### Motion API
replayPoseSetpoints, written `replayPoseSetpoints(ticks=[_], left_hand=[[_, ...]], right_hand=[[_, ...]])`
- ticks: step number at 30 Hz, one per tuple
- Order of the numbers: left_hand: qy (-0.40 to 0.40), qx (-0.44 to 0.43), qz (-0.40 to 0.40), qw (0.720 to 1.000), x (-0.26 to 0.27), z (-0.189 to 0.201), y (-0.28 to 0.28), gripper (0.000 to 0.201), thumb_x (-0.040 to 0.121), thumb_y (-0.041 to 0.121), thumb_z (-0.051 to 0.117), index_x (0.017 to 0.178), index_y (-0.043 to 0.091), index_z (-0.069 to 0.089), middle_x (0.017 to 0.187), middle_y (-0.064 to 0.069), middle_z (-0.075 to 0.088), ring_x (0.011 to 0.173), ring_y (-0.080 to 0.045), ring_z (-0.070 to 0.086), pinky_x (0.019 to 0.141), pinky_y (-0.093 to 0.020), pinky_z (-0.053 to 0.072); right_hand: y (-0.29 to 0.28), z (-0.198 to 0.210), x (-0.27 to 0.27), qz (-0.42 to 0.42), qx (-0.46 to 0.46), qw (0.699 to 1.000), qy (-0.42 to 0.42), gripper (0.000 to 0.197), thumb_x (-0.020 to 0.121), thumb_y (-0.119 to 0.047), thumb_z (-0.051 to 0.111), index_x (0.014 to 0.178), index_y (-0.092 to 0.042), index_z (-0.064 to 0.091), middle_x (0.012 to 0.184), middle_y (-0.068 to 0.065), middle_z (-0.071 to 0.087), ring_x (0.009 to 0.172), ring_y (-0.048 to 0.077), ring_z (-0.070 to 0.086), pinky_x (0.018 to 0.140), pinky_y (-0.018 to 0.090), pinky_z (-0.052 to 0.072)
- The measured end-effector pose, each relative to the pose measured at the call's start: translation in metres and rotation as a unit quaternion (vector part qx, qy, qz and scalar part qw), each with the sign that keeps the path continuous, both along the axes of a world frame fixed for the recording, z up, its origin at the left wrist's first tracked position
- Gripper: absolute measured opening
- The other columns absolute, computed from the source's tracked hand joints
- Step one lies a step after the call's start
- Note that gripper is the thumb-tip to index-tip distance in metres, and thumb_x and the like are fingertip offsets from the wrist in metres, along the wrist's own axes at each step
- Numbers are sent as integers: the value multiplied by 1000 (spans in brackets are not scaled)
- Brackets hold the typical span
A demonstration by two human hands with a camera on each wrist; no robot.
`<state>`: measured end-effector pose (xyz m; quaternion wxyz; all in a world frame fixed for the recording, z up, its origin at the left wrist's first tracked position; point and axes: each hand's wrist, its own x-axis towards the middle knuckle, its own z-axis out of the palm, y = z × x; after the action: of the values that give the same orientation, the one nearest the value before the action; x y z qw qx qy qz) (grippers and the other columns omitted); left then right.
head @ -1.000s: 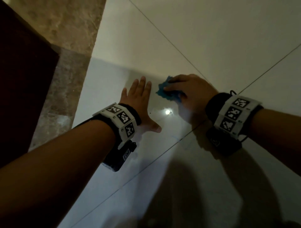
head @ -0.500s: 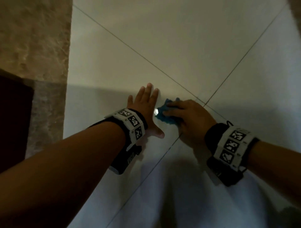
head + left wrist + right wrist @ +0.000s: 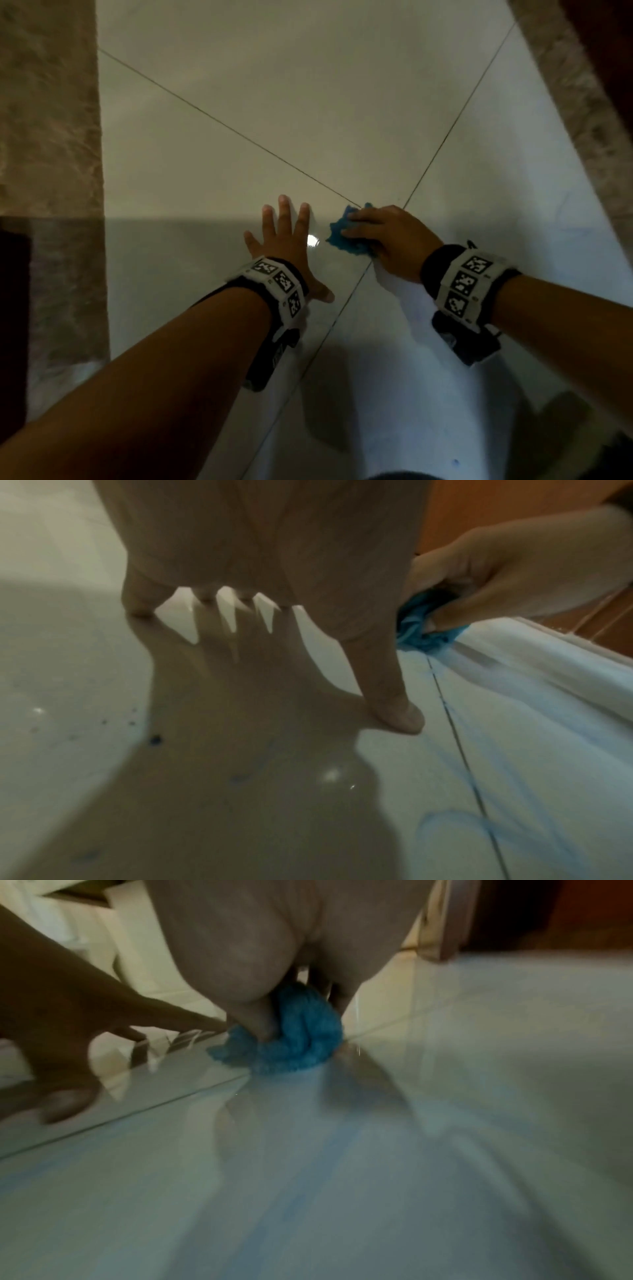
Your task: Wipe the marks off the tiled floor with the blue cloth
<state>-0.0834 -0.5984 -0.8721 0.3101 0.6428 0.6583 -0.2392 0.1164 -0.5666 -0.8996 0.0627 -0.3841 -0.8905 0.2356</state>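
Right hand (image 3: 390,240) grips bunched blue cloth (image 3: 346,236), pressed to tiled floor (image 3: 308,102) at grout-line crossing, frame centre. Left hand (image 3: 284,240) flat, fingers spread, just left of cloth. Faint blue marks (image 3: 455,829) lie lower right, nearer right hand.

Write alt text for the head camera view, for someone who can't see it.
A right hand presses a crumpled blue cloth onto the glossy pale tiled floor where grout lines cross. The left hand lies flat beside it, fingers spread; both wrists wear marker-printed bands.

Cloth (image 3: 346,236) right of left hand (image 3: 284,240) — on floor (image 3: 239,102).
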Motion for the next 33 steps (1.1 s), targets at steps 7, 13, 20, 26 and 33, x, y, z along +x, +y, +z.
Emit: replayPoseSetpoints(ticks=[7,13,20,26,33], left_hand=[[-10,-1,-3,1000,0,0,0,152,51,65,83,146,28,-30,151,-2,-40,142,-32,-28,113,-65,4],[6,24,-60,998,4,-3,4,156,51,70,80,146,12,-29,154,-6,-35,145,-25,-23,118,-52,-2],[-12,29,-53,998,4,-5,7,159,46,66,84,147,13,-28,155,-2,-33,146,-21,-21,118,-50,-1],[-8,28,-59,998,3,-2,8,160,45,67,83,146,13,-29,155,-2,-33,146,-21,-21,117,-50,-1],[5,17,-62,998,6,1,11,160,47,67,83,145,13,-31,154,-3,-34,145,-22,-22,118,-52,0]], right_hand=[[48,7,19,-246,-45,962,108,53,77,-21,43,122,3,58,130,23,51,118,23,47,101,3,22],[16,4,-3,-169,-42,985,18,46,69,-1,65,115,-8,65,120,22,59,108,43,56,98,39,39],[24,-5,18,-113,-13,993,40,39,74,-3,58,112,-8,67,119,22,61,105,40,60,97,37,44],[8,0,-1,-168,-29,984,-59,50,73,-12,61,122,-21,60,127,14,55,106,41,52,96,45,39],[13,2,-3,-108,-20,994,4,36,80,-10,58,116,-11,65,118,21,61,104,41,58,98,41,44]])
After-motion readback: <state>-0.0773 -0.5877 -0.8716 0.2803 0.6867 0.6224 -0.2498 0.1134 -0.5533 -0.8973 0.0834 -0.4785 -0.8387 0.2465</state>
